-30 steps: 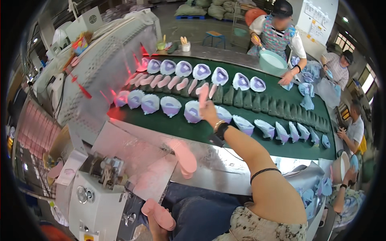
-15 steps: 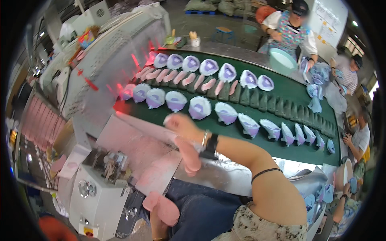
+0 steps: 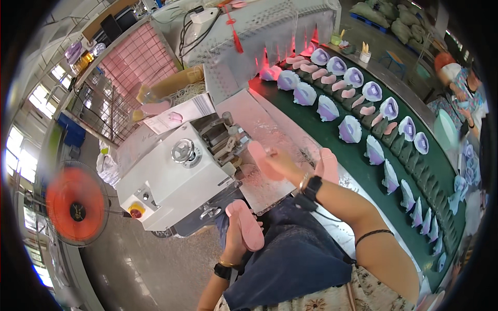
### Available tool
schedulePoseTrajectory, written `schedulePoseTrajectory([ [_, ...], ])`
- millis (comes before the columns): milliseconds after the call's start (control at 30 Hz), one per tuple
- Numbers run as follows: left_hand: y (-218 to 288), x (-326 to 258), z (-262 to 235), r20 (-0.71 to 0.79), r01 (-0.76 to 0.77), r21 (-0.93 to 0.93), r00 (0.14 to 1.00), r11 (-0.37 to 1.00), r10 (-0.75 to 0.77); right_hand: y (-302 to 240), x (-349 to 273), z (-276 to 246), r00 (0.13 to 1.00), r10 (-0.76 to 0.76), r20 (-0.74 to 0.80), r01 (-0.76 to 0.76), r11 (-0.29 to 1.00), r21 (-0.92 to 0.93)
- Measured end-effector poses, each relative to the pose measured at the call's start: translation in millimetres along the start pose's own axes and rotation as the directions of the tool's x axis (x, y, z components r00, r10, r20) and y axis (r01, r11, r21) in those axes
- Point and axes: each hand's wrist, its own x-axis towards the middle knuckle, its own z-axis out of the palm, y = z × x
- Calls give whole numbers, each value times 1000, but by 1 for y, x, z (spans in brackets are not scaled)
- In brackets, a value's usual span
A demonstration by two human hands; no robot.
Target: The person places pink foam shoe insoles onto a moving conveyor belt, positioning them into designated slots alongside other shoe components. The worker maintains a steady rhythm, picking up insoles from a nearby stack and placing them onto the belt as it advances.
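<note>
Hands work apart: the right hand (image 3: pixel 282 165) pinches a pink insole (image 3: pixel 263 159) at its near end, holding it just beside the white machine (image 3: pixel 176 179), its long axis running up-left toward the machine's clamp. The left hand (image 3: pixel 236 243) rests low over the lap, closed on a second pink insole (image 3: pixel 246 224) lying lengthwise down-right. A third pink insole (image 3: pixel 329 165) lies just right of the right wrist, so three are near; the right hand is nearer the machine.

— What are you holding at mid-frame?
— You grip a pink insole (image 3: pixel 263 160), tilted, beside the white machine.
— And lower down?
— Another pink insole (image 3: pixel 246 224), lengthwise over your lap.
</note>
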Motion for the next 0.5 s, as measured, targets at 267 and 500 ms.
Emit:
schedulePoseTrajectory([
  [267, -10, -6, -15, -10, 46, 21, 999, 999, -46, -31, 52, 1, 999, -39, 17, 42, 963, -266],
  [500, -14, -14, -33, -97, 53, -9, 994, 999, -54, -58, 60, -7, 931, -366, -1, 293, 747, -597],
])
